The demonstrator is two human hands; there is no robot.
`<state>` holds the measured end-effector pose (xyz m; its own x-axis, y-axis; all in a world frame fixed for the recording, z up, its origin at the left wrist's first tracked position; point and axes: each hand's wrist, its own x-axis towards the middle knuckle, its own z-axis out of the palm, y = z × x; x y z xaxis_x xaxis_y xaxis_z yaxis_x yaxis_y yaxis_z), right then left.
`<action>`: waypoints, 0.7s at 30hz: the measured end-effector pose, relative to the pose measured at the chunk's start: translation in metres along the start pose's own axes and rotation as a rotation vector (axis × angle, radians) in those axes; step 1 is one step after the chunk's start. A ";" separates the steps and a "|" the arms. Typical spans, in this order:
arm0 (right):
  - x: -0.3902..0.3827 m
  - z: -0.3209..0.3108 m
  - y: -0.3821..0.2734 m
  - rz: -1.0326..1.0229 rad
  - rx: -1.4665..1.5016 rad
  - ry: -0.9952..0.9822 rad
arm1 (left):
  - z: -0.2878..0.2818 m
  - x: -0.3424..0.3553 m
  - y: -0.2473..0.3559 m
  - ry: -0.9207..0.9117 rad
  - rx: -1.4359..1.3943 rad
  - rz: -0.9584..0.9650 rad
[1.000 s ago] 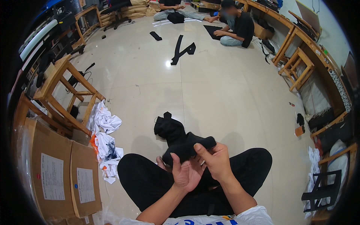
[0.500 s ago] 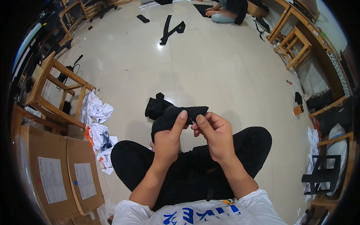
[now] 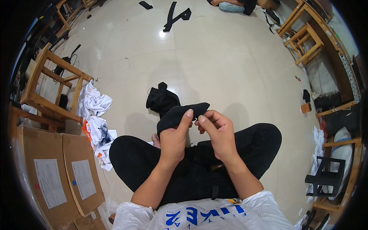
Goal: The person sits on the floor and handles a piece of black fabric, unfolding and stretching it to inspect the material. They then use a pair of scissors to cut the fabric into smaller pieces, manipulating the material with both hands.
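I sit cross-legged, holding a piece of black fabric (image 3: pixel 176 117) above my lap. My left hand (image 3: pixel 172 142) grips it, thumb on top near the middle. At the fabric's right edge, my right hand (image 3: pixel 216 136) is closed in a pinch; whatever is between those fingertips is too small to make out. A bunched heap of black cloth (image 3: pixel 161 97) lies on the floor just beyond, touching the held piece.
Cardboard boxes (image 3: pixel 40 145), crumpled white cloths (image 3: pixel 96 99) and a wooden stool (image 3: pixel 57 99) line the left. Right are another stool (image 3: pixel 308 38) and a black plastic object (image 3: pixel 322 180). Black strips (image 3: pixel 172 17) lie on the tiled floor (image 3: pixel 214 65); a seated person (image 3: pixel 232 7) is beyond.
My left hand has turned from palm up under the fabric to thumb on top. My right hand has shifted to pinch at the right edge. The view has tilted down.
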<state>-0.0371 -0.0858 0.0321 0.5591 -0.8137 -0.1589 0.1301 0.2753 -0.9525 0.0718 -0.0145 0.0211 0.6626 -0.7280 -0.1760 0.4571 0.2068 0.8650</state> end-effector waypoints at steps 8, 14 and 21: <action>-0.002 0.001 0.013 -0.164 -0.088 -0.034 | -0.003 -0.001 -0.001 -0.018 0.037 0.026; -0.002 0.000 0.007 -0.159 -0.119 -0.029 | -0.002 -0.003 -0.003 -0.039 0.080 0.055; -0.002 0.000 0.006 -0.145 -0.120 -0.041 | 0.000 -0.005 -0.003 -0.040 0.056 0.030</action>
<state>-0.0373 -0.0824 0.0270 0.5751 -0.8180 -0.0092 0.1149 0.0919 -0.9891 0.0675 -0.0114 0.0191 0.6507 -0.7478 -0.1319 0.4029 0.1928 0.8947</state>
